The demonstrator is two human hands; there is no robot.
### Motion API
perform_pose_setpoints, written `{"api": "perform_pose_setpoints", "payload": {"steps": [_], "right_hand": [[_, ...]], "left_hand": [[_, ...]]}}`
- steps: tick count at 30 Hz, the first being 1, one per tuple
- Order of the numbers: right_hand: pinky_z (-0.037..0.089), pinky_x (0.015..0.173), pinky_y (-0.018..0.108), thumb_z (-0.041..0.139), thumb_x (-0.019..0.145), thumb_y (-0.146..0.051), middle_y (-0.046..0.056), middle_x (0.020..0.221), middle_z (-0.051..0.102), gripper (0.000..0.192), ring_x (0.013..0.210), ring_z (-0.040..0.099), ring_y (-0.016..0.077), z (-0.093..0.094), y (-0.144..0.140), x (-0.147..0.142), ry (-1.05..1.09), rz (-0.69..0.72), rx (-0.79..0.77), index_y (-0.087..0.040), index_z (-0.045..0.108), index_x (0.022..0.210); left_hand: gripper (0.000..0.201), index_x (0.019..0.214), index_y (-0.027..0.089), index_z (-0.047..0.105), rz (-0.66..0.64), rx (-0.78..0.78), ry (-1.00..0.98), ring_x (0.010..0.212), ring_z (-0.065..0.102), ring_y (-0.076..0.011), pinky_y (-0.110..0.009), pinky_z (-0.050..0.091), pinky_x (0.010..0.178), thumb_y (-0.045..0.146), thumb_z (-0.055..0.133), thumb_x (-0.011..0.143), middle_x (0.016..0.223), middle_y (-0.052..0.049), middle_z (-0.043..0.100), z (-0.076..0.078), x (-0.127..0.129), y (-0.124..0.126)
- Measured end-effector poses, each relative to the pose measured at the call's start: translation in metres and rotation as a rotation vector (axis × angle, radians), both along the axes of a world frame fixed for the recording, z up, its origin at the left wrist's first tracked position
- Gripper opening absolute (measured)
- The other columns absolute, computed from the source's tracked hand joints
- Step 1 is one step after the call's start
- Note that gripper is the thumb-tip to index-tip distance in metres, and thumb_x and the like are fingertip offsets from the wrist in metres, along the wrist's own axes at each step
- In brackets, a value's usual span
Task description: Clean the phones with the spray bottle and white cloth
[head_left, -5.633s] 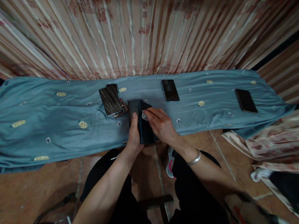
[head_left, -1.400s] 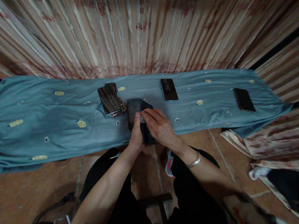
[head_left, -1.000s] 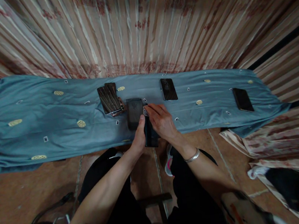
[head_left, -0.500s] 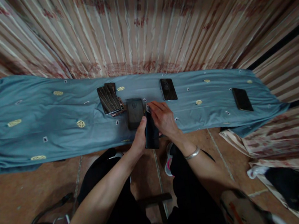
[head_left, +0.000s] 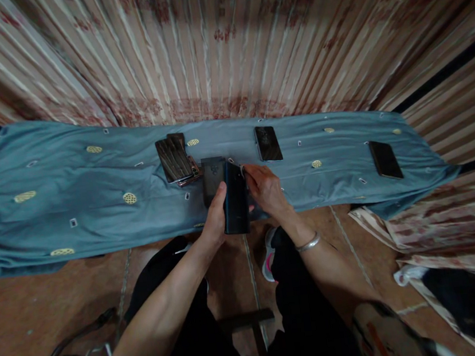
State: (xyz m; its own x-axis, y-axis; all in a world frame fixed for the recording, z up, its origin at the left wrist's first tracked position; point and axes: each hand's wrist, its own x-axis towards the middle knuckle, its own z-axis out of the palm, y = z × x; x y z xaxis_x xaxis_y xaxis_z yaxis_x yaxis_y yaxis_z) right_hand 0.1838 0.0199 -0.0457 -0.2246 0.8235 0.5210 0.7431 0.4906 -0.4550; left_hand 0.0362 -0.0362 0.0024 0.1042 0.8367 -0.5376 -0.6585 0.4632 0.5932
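Observation:
My left hand (head_left: 215, 216) grips a dark phone (head_left: 235, 201) by its left edge, with the thumb lying along its face. The phone is held tilted over the front edge of the cloth-covered table. At its upper right edge is my right hand (head_left: 265, 186), its fingers pinched together. A tiny pale spot shows at those fingertips, too small to name. Partly hidden behind the phone lies a dark flat rectangular object (head_left: 212, 175) with a blurred surface.
On the blue patterned cloth (head_left: 92, 190), a small pile of phones (head_left: 173, 160) lies left of my hands. One dark phone (head_left: 268, 143) lies farther back to the right, another (head_left: 385, 159) near the right end. A pleated curtain (head_left: 214, 59) hangs behind.
The phone in my left hand has turned so that more of its dark face shows. My right hand has shifted slightly right, from over its upper face to its edge.

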Motion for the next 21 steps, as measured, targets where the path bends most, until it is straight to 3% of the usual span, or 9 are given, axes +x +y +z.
{"api": "perform_pose_setpoints", "payload": {"steps": [9, 21], "right_hand": [[0.056, 0.099, 0.040, 0.042, 0.104, -0.025, 0.011, 0.120, 0.076, 0.035, 0.110, 0.070, 0.0234, -0.004, 0.000, -0.005, 0.045, -0.011, -0.014, -0.020, 0.069, 0.126], [0.057, 0.097, 0.039, 0.043, 0.104, -0.026, 0.010, 0.118, 0.076, 0.034, 0.107, 0.071, 0.0229, 0.001, -0.013, -0.015, 0.019, 0.046, 0.011, -0.020, 0.070, 0.124]], "left_hand": [[0.038, 0.120, 0.011, 0.071, 0.027, -0.072, -0.028, 0.089, 0.078, -0.0231, -0.036, 0.063, 0.090, 0.036, 0.048, 0.103, 0.092, -0.010, 0.081, 0.005, -0.004, 0.008], [0.036, 0.121, 0.009, 0.070, 0.138, 0.003, -0.022, 0.093, 0.077, -0.0214, -0.032, 0.058, 0.095, 0.034, 0.054, 0.101, 0.098, -0.010, 0.081, 0.000, -0.009, 0.015]]}}
